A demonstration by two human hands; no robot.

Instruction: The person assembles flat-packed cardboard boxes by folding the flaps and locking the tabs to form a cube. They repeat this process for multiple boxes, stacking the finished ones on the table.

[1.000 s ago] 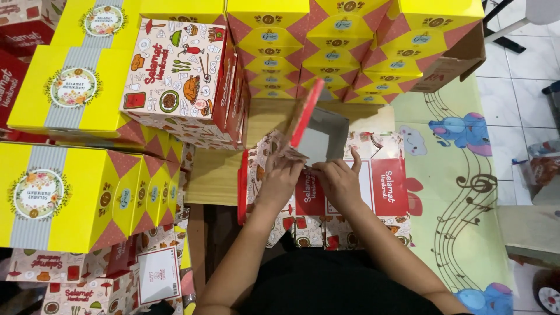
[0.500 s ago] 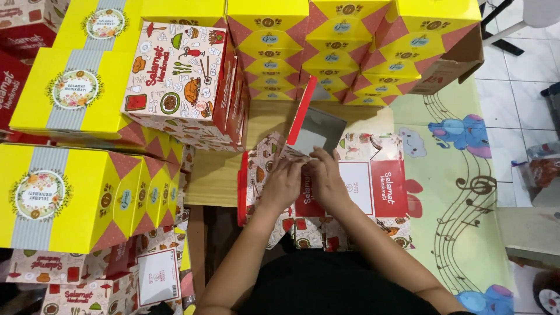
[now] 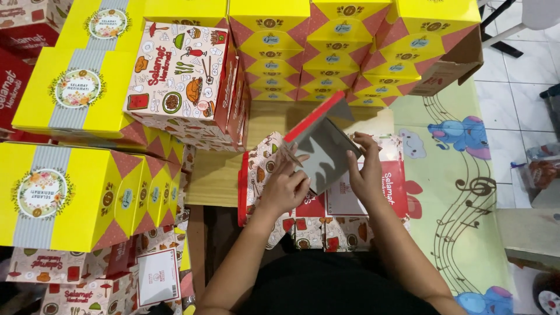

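While half a second ago pressed together low, now spread apart: left hand (image 3: 284, 188) and right hand (image 3: 366, 175) pinching grey-lined, red-edged cardboard flap (image 3: 322, 153) of printed flat box (image 3: 326, 198), raised higher; folding advancing.

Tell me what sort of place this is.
Probably a home floor used as a box-folding spot: a children's play mat with elephants over tiles, stacks of yellow boxes, and both hands folding a flat carton.
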